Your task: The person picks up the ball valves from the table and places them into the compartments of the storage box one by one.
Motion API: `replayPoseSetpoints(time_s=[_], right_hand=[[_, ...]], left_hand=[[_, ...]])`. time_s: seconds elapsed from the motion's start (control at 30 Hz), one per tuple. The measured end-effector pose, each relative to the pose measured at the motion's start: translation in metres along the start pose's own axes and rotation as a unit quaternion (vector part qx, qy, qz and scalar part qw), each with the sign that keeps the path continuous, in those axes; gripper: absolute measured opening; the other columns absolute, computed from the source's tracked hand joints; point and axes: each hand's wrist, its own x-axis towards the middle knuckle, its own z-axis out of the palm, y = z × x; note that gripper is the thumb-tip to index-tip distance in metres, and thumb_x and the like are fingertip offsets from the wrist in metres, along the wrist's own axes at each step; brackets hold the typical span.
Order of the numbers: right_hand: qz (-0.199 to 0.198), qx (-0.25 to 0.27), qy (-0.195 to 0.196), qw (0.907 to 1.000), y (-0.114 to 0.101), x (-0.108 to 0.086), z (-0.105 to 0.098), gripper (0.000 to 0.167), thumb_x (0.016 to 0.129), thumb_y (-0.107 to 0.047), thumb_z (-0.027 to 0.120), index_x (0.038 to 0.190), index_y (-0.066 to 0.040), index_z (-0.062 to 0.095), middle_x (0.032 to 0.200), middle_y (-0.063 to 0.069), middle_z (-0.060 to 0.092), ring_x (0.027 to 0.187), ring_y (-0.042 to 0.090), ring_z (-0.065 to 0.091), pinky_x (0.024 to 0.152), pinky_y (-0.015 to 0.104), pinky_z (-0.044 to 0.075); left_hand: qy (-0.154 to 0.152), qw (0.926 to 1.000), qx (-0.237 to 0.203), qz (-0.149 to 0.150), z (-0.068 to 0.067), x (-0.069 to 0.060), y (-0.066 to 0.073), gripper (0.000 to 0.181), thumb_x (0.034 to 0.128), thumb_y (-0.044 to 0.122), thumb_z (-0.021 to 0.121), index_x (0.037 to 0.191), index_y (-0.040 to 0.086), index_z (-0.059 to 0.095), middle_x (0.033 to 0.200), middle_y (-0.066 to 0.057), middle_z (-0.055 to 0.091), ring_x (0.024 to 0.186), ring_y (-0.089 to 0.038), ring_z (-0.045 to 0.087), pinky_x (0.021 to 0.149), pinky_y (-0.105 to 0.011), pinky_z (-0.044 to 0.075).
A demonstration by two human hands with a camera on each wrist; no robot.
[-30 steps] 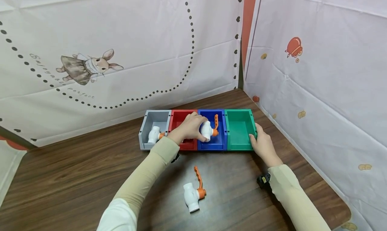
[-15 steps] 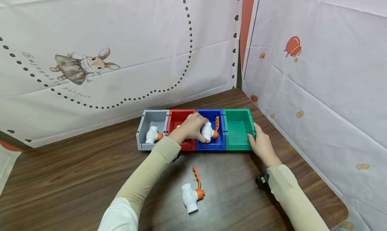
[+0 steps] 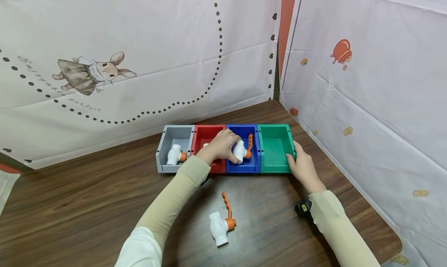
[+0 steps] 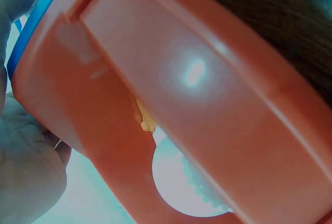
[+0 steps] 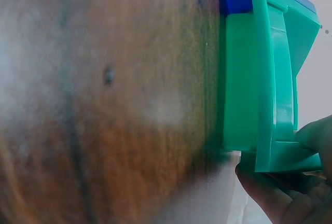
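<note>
My left hand (image 3: 222, 145) reaches over the red bin (image 3: 209, 131) and grips a white valve (image 3: 239, 151) with an orange handle inside the blue bin (image 3: 243, 169). My right hand (image 3: 305, 167) holds the right wall of the green bin (image 3: 276, 169), thumb inside; the right wrist view shows the hand (image 5: 298, 193) at that bin's corner. Another valve (image 3: 174, 154) lies in the grey bin (image 3: 160, 158). Inside the red bin, a white valve (image 4: 184, 177) shows in the left wrist view, partly hidden by the bin wall. One more valve (image 3: 219, 228) lies on the table in front.
The four bins stand joined side by side on a brown wooden table (image 3: 87, 189). Behind and to the right hang pale printed cloths (image 3: 157, 38). The table's right edge runs along the cloth. Each wrist wears a small black device.
The head view has shifted slightly. Both hands keep their grips; the left hand's valve stays in the blue bin with hardly any movement.
</note>
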Motion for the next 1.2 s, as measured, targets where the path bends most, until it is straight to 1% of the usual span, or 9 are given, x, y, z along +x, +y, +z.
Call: replayPoseSetpoints(time_s=[0.17, 0.27, 0.37, 0.43, 0.6, 0.7, 0.8, 0.97, 1.2], right_hand=[[0.001, 0.003, -0.003, 1.0, 0.0022, -0.0005, 0.0005, 0.054, 0.097, -0.012, 0.049, 0.143, 0.005, 0.028, 0.131, 0.037, 0.046, 0.115, 0.051, 0.05, 0.091, 0.061, 0.043], [0.005, 0.005, -0.008, 0.9999, 0.0023, -0.0006, -0.0002, 0.055, 0.097, -0.012, 0.049, 0.144, 0.005, 0.027, 0.133, 0.036, 0.045, 0.116, 0.051, 0.05, 0.092, 0.061, 0.043], [0.007, 0.004, -0.011, 0.9999, 0.0016, -0.0006, -0.0012, 0.055, 0.097, -0.012, 0.048, 0.144, 0.005, 0.026, 0.134, 0.036, 0.044, 0.117, 0.051, 0.049, 0.093, 0.061, 0.042], [0.009, 0.003, -0.013, 0.9999, 0.0012, -0.0007, -0.0015, 0.055, 0.097, -0.012, 0.048, 0.144, 0.005, 0.026, 0.134, 0.037, 0.044, 0.118, 0.051, 0.048, 0.093, 0.061, 0.042], [0.011, -0.002, -0.013, 0.9999, 0.0022, -0.0023, -0.0006, 0.055, 0.097, -0.013, 0.048, 0.144, 0.005, 0.027, 0.133, 0.037, 0.045, 0.117, 0.051, 0.049, 0.093, 0.062, 0.042], [0.011, -0.003, -0.014, 0.9998, 0.0029, -0.003, -0.0004, 0.055, 0.097, -0.013, 0.048, 0.144, 0.005, 0.027, 0.133, 0.037, 0.045, 0.117, 0.051, 0.049, 0.092, 0.062, 0.042], [0.009, -0.001, -0.014, 0.9999, 0.0032, -0.0028, -0.0009, 0.054, 0.097, -0.012, 0.048, 0.144, 0.005, 0.027, 0.133, 0.037, 0.045, 0.117, 0.051, 0.049, 0.092, 0.062, 0.042], [0.008, 0.0, -0.011, 0.9999, 0.0024, -0.0028, -0.0009, 0.054, 0.097, -0.013, 0.048, 0.143, 0.005, 0.028, 0.132, 0.036, 0.046, 0.116, 0.051, 0.05, 0.092, 0.062, 0.043], [0.003, 0.004, -0.004, 1.0, 0.002, -0.0013, -0.0008, 0.052, 0.097, -0.013, 0.048, 0.142, 0.006, 0.029, 0.132, 0.037, 0.046, 0.116, 0.051, 0.05, 0.092, 0.062, 0.042]], left_hand=[[-0.021, 0.9997, -0.013, 0.001, -0.0013, 0.0003, 0.0008, 0.066, 0.0734, 0.041, 0.078, 0.127, 0.008, 0.057, 0.123, -0.007, 0.06, 0.119, -0.022, 0.043, 0.118, -0.042, 0.012], [-0.034, 0.9994, -0.011, 0.006, -0.0012, 0.0011, 0.0009, 0.068, 0.0748, 0.042, 0.076, 0.129, 0.007, 0.055, 0.125, -0.008, 0.059, 0.121, -0.023, 0.042, 0.119, -0.042, 0.007], [-0.039, 0.9992, -0.006, 0.01, -0.0007, 0.0016, 0.001, 0.069, 0.0752, 0.042, 0.076, 0.13, 0.006, 0.054, 0.127, -0.008, 0.059, 0.122, -0.024, 0.042, 0.119, -0.042, 0.004], [-0.043, 0.999, -0.002, 0.008, -0.0003, 0.0018, 0.0012, 0.07, 0.0753, 0.043, 0.076, 0.131, 0.007, 0.054, 0.127, -0.008, 0.058, 0.122, -0.023, 0.041, 0.119, -0.042, 0.004], [-0.049, 0.9987, 0.009, 0.004, 0.0006, 0.0007, 0.0025, 0.069, 0.0749, 0.044, 0.076, 0.13, 0.008, 0.055, 0.126, -0.008, 0.059, 0.119, -0.022, 0.042, 0.118, -0.041, 0.015], [-0.048, 0.9988, 0.014, 0.002, 0.0012, 0.0004, 0.0035, 0.068, 0.0745, 0.044, 0.076, 0.129, 0.008, 0.055, 0.125, -0.007, 0.06, 0.117, -0.021, 0.042, 0.117, -0.04, 0.018], [-0.049, 0.9987, 0.016, -0.004, 0.0016, 0.0013, 0.005, 0.067, 0.0745, 0.045, 0.076, 0.128, 0.009, 0.056, 0.124, -0.006, 0.06, 0.119, -0.021, 0.042, 0.118, -0.04, 0.014], [-0.06, 0.9978, 0.02, -0.019, 0.0012, 0.0035, 0.008, 0.068, 0.0752, 0.045, 0.075, 0.128, 0.008, 0.054, 0.125, -0.006, 0.059, 0.123, -0.022, 0.04, 0.12, -0.04, 0.005], [-0.07, 0.9964, 0.035, -0.032, 0.0011, 0.0067, 0.0088, 0.068, 0.0762, 0.044, 0.074, 0.131, 0.009, 0.053, 0.129, -0.006, 0.058, 0.124, -0.022, 0.039, 0.12, -0.04, 0.003]])
